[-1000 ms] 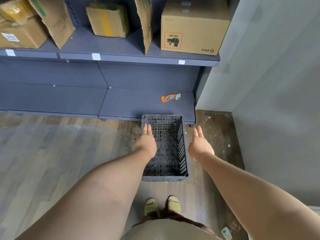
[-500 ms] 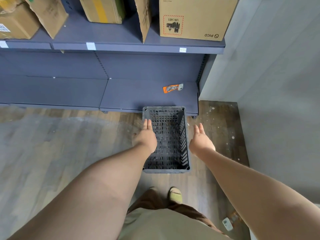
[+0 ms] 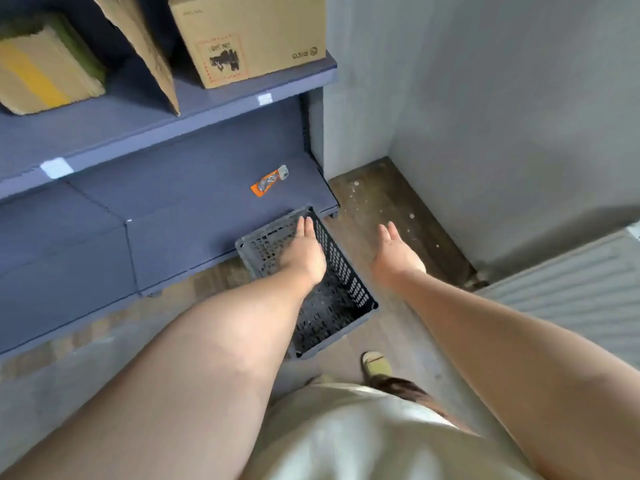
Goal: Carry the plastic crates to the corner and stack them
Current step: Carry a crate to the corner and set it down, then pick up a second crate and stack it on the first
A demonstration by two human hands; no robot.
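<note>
A dark grey perforated plastic crate (image 3: 343, 299) sits on the wooden floor against the foot of the blue shelving, close to the corner. My left hand (image 3: 304, 254) hovers above the crate's far half with fingers straight, holding nothing. To the right of the crate, over the bare floor, my right hand (image 3: 394, 254) is held out with palm partly up, fingers relaxed and empty. My left forearm hides part of the crate's left wall.
Blue shelving (image 3: 173, 209) carries cardboard boxes (image 3: 249, 32) above and an orange packet (image 3: 270, 181) on the bottom shelf. Grey walls (image 3: 502, 116) meet at the corner floor (image 3: 391, 202). A ribbed panel (image 3: 571, 289) lies at right. My shoes (image 3: 375, 363) stand below the crate.
The view has swung and tilted right, bringing the corner and walls into sight. My left hand has drifted over the crate's far end; my right hand has moved further from the crate.
</note>
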